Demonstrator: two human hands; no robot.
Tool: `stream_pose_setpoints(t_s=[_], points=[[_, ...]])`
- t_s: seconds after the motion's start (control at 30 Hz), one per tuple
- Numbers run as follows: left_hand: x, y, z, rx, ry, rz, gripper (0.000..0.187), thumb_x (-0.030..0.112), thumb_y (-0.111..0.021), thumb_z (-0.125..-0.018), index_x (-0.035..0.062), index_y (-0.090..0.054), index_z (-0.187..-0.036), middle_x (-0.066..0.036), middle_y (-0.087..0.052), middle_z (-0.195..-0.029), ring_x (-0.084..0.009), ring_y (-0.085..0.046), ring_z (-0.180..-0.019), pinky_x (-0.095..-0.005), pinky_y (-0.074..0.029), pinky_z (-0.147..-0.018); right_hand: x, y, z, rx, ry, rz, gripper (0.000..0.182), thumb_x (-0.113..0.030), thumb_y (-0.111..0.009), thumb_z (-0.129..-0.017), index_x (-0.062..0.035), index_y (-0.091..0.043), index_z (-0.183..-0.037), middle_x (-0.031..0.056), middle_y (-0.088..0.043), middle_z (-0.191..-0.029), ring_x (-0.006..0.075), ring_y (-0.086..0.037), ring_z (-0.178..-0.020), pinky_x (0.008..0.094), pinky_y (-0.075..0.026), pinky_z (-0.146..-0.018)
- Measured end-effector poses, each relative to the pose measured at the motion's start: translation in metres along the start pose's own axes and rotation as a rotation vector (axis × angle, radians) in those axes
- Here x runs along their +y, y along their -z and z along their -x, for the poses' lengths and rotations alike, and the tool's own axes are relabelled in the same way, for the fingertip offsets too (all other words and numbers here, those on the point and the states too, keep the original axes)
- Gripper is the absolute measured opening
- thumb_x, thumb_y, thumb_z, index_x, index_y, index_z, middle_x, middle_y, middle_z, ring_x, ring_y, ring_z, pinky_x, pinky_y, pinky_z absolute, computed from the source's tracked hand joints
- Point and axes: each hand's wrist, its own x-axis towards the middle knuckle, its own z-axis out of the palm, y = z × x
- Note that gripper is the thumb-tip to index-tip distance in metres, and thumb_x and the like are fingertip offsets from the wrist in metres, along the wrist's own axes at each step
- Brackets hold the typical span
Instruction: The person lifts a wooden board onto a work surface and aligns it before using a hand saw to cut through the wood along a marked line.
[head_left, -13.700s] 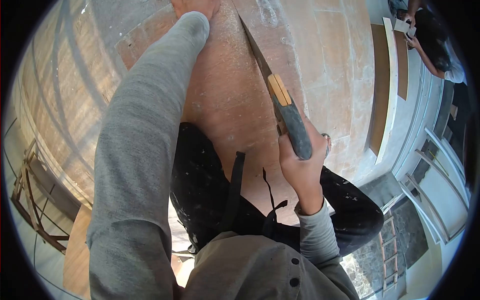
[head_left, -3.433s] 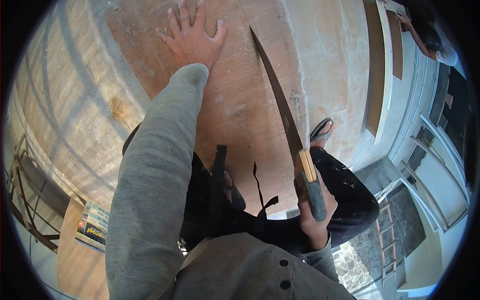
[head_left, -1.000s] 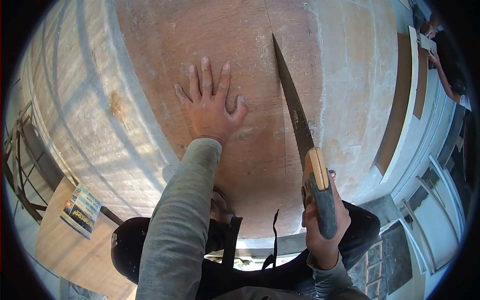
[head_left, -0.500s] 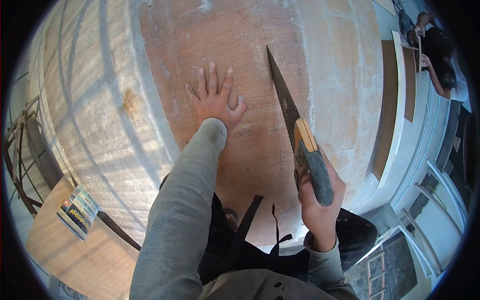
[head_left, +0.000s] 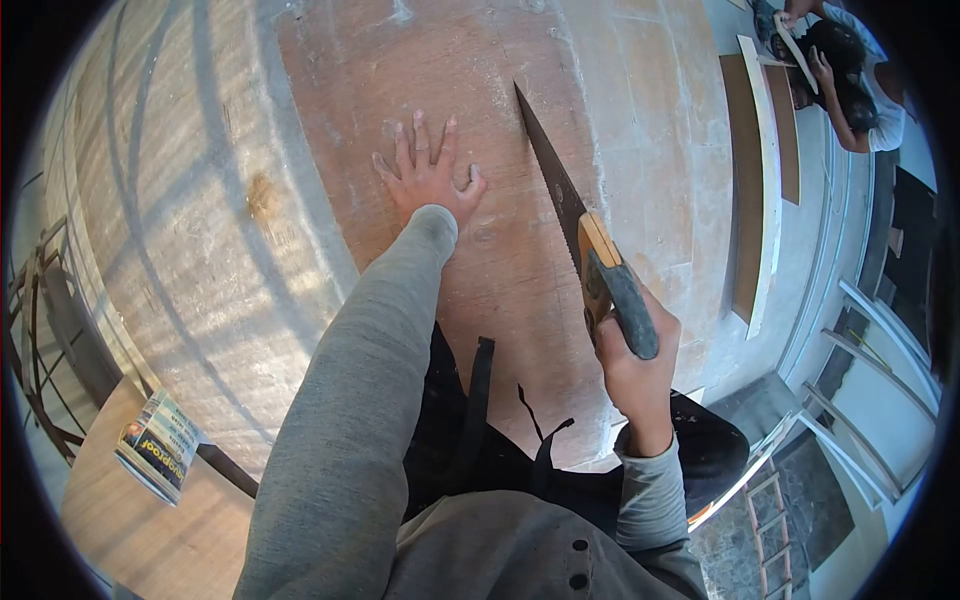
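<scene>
A reddish-brown plywood sheet [head_left: 350,110] lies under both hands. My left hand [head_left: 432,185] rests flat on it with the fingers spread, holding nothing. To the right, my right hand [head_left: 640,350] is wrapped round the black and wood-coloured handle of a handsaw [head_left: 552,172]. The toothed dark blade points up and away over the sheet, its tip beyond my left hand and its teeth facing left. Part of the handle is hidden by my fingers.
Left of the sheet is a paler board [head_left: 215,200] with shadows across it. A printed packet [head_left: 160,445] sits on a wooden surface [head_left: 125,525] at lower left. Another person [head_left: 850,80] works at upper right near leaning boards [head_left: 765,190]. A ladder-like frame [head_left: 768,520] stands at lower right.
The view has shifted a little, and the person at upper right appears higher in it. My right hand and the saw have moved slightly forward along the sheet; my left hand stays flat.
</scene>
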Motion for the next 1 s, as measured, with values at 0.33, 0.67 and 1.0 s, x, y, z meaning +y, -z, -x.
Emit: stream_pose_setpoints(t_s=[0.33,0.67,1.0], points=[[0.002,-0.002,0.004,-0.022,-0.002,-0.03,0.077,0.057,-0.05,-0.089,0.0374,-0.022,-0.158,-0.003,-0.006,-0.168,-0.0304,-0.005,-0.154,-0.0673,-0.003,-0.118,0.015,-0.019,-0.02,-0.018,0.089,-0.116,0.051,0.003,-0.052,-0.078,0.0048,-0.059,-0.129,0.0102,-0.062,-0.076,0.0147,-0.057,-0.069,0.0247,-0.049,-0.076],[0.007,0.003,0.017,-0.145,-0.003,-0.032,0.075,0.059,-0.047,-0.091,0.0365,-0.02,-0.158,-0.003,-0.004,-0.168,-0.0291,-0.003,-0.154,-0.0668,0.0,-0.118,0.006,-0.001,0.025,0.017,0.038,-0.051,0.057,0.003,-0.052,-0.076,0.0056,-0.056,-0.133,0.0207,-0.072,-0.098,0.0183,-0.067,-0.079,0.0299,-0.052,-0.08],[0.001,-0.004,0.008,-0.004,-0.02,-0.006,0.078,0.056,-0.053,-0.087,0.0367,-0.024,-0.157,-0.003,-0.007,-0.168,-0.0307,-0.008,-0.153,-0.0678,-0.003,-0.117,0.017,-0.012,0.011,0.027,0.081,-0.062,0.051,0.002,-0.055,-0.079,0.0073,-0.057,-0.129,0.014,-0.067,-0.084,0.0156,-0.061,-0.074,0.0258,-0.049,-0.079]])
